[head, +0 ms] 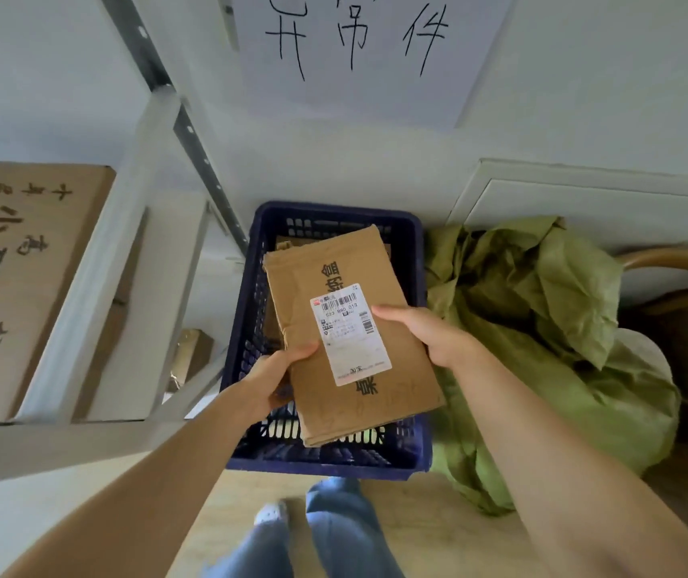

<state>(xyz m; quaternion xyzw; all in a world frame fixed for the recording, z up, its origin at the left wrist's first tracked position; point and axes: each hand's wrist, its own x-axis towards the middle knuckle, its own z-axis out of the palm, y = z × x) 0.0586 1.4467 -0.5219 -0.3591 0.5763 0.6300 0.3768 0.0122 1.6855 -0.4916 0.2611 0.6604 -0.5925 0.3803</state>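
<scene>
The cardboard parcel is at frame centre, above the blue crate. Its long axis runs upper left to lower right, with the label facing up. The left hand and right hand grip its side edges. Green bags lie to the right and a shelf frame stands to the left.

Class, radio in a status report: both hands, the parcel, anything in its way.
Grips: left hand and right hand on the cardboard parcel, side edges. Parcel label-up over the blue crate. In the crate below it, other cardboard.
</scene>
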